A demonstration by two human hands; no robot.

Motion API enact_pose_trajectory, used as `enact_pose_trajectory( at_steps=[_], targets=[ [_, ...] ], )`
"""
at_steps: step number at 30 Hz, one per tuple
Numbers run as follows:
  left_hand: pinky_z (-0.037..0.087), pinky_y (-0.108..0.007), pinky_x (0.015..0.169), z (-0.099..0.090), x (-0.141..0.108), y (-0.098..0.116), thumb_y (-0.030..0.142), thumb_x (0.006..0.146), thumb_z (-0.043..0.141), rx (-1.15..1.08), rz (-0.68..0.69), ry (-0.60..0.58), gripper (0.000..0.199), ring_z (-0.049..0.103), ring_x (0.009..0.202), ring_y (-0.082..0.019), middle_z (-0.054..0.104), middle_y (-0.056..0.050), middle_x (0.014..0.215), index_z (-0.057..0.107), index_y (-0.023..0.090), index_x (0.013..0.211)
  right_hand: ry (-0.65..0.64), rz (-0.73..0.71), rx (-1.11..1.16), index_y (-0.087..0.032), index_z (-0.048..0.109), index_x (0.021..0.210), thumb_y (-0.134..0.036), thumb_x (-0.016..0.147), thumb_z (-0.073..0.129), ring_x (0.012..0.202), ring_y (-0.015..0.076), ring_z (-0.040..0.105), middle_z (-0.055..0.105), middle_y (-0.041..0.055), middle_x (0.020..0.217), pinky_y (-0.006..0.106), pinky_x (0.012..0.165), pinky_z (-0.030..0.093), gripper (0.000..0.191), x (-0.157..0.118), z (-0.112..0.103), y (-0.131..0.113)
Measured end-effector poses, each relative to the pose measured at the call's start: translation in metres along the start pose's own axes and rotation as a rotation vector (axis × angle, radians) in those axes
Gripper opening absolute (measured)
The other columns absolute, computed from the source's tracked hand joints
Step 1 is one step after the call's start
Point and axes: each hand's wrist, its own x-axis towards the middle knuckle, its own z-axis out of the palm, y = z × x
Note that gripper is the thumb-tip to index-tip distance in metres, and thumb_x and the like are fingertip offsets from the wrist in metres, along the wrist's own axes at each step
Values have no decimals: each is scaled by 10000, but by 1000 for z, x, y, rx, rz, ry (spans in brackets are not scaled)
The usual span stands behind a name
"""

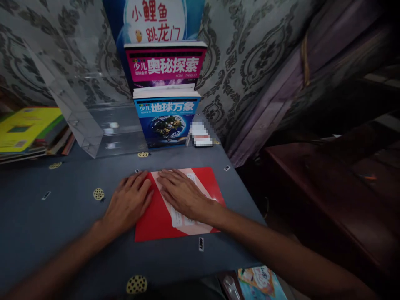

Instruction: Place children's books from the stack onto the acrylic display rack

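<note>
A thin red book [153, 227] with a pale pink diagonal band and white printed panels lies flat on the grey-blue tablecloth. On its left edge rests my left hand [129, 199], palm down, fingers a little bent and holding nothing. My right hand [184, 198] lies flat across the pink band, its fingers stretched toward the upper left and covering part of the print. Just beyond the red book, a blue book with a globe on its cover [167, 125] stands upright in a clear acrylic stepped rack [117, 129].
Behind the globe book stand a magenta book [168, 64] and a taller blue book [193, 25]. A pile of books [34, 125] lies at the far left. Beside the rack is a small pixelated object [201, 135]. Below the table's front edge shows another colourful book [261, 283].
</note>
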Motion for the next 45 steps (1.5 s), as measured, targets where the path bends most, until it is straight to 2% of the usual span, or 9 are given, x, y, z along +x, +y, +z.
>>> enact_pose_trajectory(
  at_steps=[12, 17, 20, 23, 27, 32, 37, 40, 45],
  targets=[
    [520, -532, 976, -3, 2, 2, 294, 1031, 319, -77, -53, -56, 381, 594, 1269, -342, 652, -183, 1352, 662, 153, 1119, 95, 243, -62, -133, 594, 1380, -229, 1017, 432, 1388, 291, 531, 587, 173, 1457, 557, 1172, 426, 408, -59, -21, 43],
    [466, -550, 1061, 1, -3, 0, 354, 1048, 311, -64, -52, -92, 425, 544, 1339, -340, 617, -186, 1406, 655, 147, 1188, 128, 318, -58, -170, 546, 1449, -252, 1012, 437, 1436, 308, 468, 528, 159, 1516, 594, 1178, 405, 458, -76, -18, 51],
    [368, -608, 1139, 3, -14, 7, 582, 1016, 354, -88, 74, -114, 595, 448, 1426, -369, 533, -199, 1495, 574, 160, 1373, 145, 324, -55, -191, 523, 1472, -258, 1018, 430, 1456, 302, 441, 513, 145, 1533, 592, 1184, 399, 468, -79, -13, 51],
    [359, -611, 1141, 2, -25, 22, 790, 894, 401, -160, 292, -152, 868, 331, 1495, -395, 371, -182, 1616, 367, 234, 1560, 160, 311, -71, -175, 520, 1471, -243, 1026, 411, 1456, 294, 441, 517, 153, 1529, 575, 1189, 401, 463, -80, -9, 53],
    [354, -599, 1147, 2, -25, 32, 641, 980, 417, -177, 327, -163, 751, 240, 1536, -381, 294, -130, 1661, 223, 292, 1616, 132, 287, -82, -141, 523, 1464, -219, 1027, 406, 1470, 287, 421, 505, 179, 1532, 561, 1198, 390, 459, -75, -8, 60],
    [364, -599, 1145, 9, -13, 24, 576, 1012, 406, -191, 270, -136, 652, 285, 1520, -374, 363, -122, 1631, 303, 299, 1592, 78, 251, -79, -96, 518, 1462, -203, 1019, 416, 1478, 294, 405, 488, 213, 1534, 572, 1198, 379, 467, -51, -14, 78],
    [395, -598, 1127, 11, -5, 17, 642, 983, 416, -188, 241, -151, 669, 320, 1508, -363, 370, -122, 1627, 372, 306, 1560, 52, 193, -71, -122, 513, 1471, -196, 1021, 413, 1477, 270, 408, 496, 192, 1533, 543, 1202, 387, 466, -33, -20, 88],
    [388, -578, 1148, 14, 0, 7, 600, 1011, 386, -198, 230, -143, 620, 338, 1507, -323, 393, -106, 1618, 407, 278, 1540, 71, 193, -68, -153, 506, 1482, -224, 1033, 403, 1466, 268, 427, 500, 175, 1535, 546, 1200, 392, 466, -33, -21, 89],
    [354, -551, 1185, 24, 10, -23, 413, 1062, 299, -258, 50, -92, 503, 422, 1465, -272, 492, -134, 1552, 504, 185, 1461, 62, 193, -53, -166, 520, 1472, -264, 1038, 393, 1460, 261, 438, 510, 157, 1533, 538, 1205, 389, 462, -34, -18, 92]
  ],
)
